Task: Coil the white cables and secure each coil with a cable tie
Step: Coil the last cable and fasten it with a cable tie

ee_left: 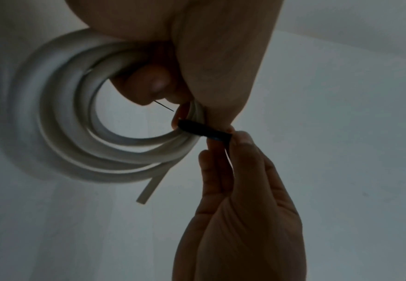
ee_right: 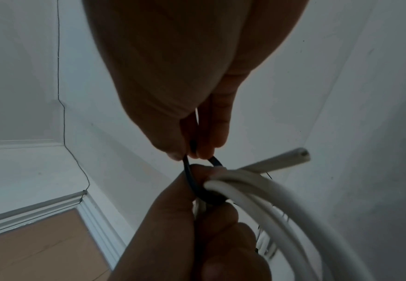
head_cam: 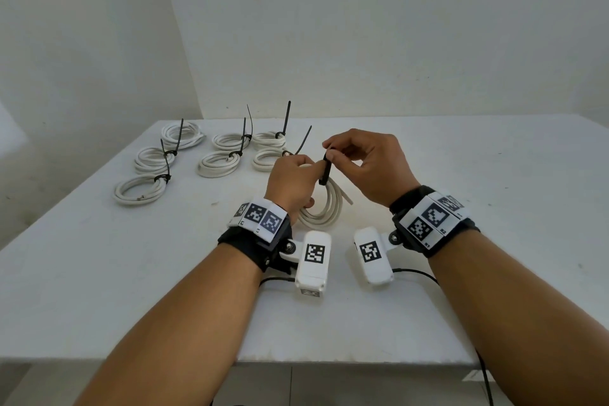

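The left hand [head_cam: 290, 183] grips the white cable coil [head_cam: 324, 209] above the near table [head_cam: 494, 208]. The right hand [head_cam: 369, 165], just right, pinches the black cable tie [head_cam: 326, 170], looped around the bundle, its long axis near-vertical.

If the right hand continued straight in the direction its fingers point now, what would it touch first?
Probably the left hand. The right hand points leftward, its fingertips pinching the black cable tie looped around the white cable coil, and the left hand's fingers sit directly beyond the tie. Depth is uncertain.
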The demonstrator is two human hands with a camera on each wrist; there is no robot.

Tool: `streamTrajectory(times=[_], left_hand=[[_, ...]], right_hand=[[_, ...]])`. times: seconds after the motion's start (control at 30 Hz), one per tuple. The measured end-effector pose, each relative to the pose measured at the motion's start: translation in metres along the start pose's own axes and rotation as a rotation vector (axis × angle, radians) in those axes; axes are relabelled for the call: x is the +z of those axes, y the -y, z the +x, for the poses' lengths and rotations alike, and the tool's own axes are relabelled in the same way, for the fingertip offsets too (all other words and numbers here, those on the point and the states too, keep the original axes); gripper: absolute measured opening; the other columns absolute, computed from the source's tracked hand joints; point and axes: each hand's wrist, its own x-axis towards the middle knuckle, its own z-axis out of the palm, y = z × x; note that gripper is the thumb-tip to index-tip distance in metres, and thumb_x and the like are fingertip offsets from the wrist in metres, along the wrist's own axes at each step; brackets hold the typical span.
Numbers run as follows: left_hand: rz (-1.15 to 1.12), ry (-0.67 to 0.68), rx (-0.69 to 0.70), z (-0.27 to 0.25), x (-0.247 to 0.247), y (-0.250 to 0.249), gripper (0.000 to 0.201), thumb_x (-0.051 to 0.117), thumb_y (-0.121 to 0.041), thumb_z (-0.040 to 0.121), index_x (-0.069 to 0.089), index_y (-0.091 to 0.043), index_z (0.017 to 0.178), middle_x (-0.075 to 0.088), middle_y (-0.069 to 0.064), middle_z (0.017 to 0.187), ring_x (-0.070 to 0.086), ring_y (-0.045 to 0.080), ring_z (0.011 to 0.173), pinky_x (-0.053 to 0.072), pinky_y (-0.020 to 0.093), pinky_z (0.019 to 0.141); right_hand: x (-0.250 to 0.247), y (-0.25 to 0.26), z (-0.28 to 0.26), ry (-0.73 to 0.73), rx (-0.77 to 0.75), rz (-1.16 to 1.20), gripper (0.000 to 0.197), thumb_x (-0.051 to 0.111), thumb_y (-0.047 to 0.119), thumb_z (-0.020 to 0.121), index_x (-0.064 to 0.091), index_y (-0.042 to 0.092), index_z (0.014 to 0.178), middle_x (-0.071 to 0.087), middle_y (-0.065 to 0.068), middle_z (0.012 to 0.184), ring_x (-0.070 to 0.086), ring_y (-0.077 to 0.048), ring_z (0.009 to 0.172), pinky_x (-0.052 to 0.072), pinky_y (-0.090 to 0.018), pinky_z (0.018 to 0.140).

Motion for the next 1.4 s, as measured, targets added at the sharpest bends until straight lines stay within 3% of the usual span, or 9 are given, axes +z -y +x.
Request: streamTrajectory(times=[0.1,0.23,0.47,0.63,0.73,0.9,0.97,1.07,1.4], left_hand=[[0.005,0.049,0.027,-0.002,-0.002,-0.001,0.017,0.066,-0.022,0.087,0.062,-0.015,0.073,0.048,-0.001,0.057,0.034,0.015,0.048,0.033,0.023,0.044],[-0.049,0.102,0.113,-0.006,-0.001,-0.006,0.015,0.068,-0.025,0.088,0.071,-0.028,0.073,0.056,0.001,0.063,0.033,0.011,0.043,0.031,0.023,0.044],[0.002,-0.092,0.081,0.002,-0.001,-0.001,0.022,0.072,-0.024,0.082,0.066,-0.005,0.073,0.047,-0.005,0.051,0.036,0.010,0.040,0.036,0.024,0.046],[-0.002,-0.161,0.082,0.007,-0.004,0.001,0.018,0.072,-0.020,0.078,0.063,-0.009,0.067,0.043,-0.009,0.044,0.036,0.012,0.042,0.038,0.030,0.054],[-0.004,-0.162,0.074,0.008,-0.004,0.002,0.022,0.071,-0.019,0.078,0.059,-0.014,0.062,0.044,-0.009,0.044,0.037,0.013,0.044,0.038,0.031,0.055],[-0.002,-0.166,0.097,0.008,-0.005,0.002,0.018,0.071,-0.021,0.076,0.061,-0.012,0.063,0.054,-0.004,0.054,0.042,0.015,0.050,0.040,0.032,0.057],[0.003,-0.158,0.108,0.008,-0.005,0.003,0.017,0.070,-0.021,0.075,0.063,-0.009,0.066,0.056,0.001,0.057,0.042,0.017,0.052,0.039,0.033,0.058],[0.013,-0.149,0.110,0.007,-0.004,0.002,0.018,0.071,-0.021,0.078,0.062,-0.013,0.064,0.049,-0.005,0.050,0.039,0.017,0.049,0.038,0.032,0.056],[0.039,-0.111,0.134,0.003,-0.004,0.001,0.023,0.072,-0.019,0.081,0.059,-0.017,0.062,0.045,-0.012,0.045,0.037,0.011,0.042,0.037,0.030,0.054]], right_hand=[[-0.001,0.003,0.001,-0.009,0.065,0.033,0.005,0.070,0.011,0.088,0.072,0.014,0.085,0.076,0.006,0.090,0.072,-0.009,0.079,0.060,-0.031,0.077],[-0.004,0.002,0.005,-0.025,0.176,0.058,0.012,0.068,0.021,0.089,0.071,0.012,0.082,0.076,0.000,0.082,0.070,-0.023,0.075,0.059,-0.044,0.072],[-0.009,0.004,0.008,-0.084,0.434,0.425,0.011,0.059,0.011,0.097,0.065,0.006,0.089,0.072,-0.007,0.088,0.071,-0.022,0.083,0.055,-0.032,0.068],[-0.010,0.019,0.006,-0.076,0.592,0.787,0.009,0.063,0.007,0.095,0.054,0.010,0.098,0.070,-0.007,0.077,0.068,-0.023,0.070,0.058,-0.033,0.067],[-0.006,0.024,0.003,-0.071,0.588,0.747,0.006,0.064,0.005,0.093,0.061,0.008,0.089,0.068,-0.009,0.075,0.066,-0.025,0.069,0.058,-0.037,0.071],[-0.001,0.029,0.002,-0.072,0.507,0.646,0.006,0.070,0.003,0.087,0.067,0.003,0.092,0.069,-0.012,0.074,0.069,-0.027,0.070,0.061,-0.044,0.076],[0.002,0.025,0.000,-0.063,0.441,0.445,0.005,0.071,0.004,0.086,0.072,0.004,0.091,0.070,-0.012,0.072,0.069,-0.024,0.067,0.061,-0.039,0.068],[0.003,0.018,0.000,-0.037,0.404,0.210,0.008,0.069,0.009,0.089,0.077,0.009,0.091,0.071,-0.005,0.070,0.069,-0.016,0.064,0.060,-0.030,0.064],[-0.001,0.012,-0.001,0.038,0.415,0.096,0.007,0.072,0.013,0.087,0.079,0.012,0.090,0.073,-0.003,0.066,0.064,-0.011,0.060,0.052,-0.021,0.061]])
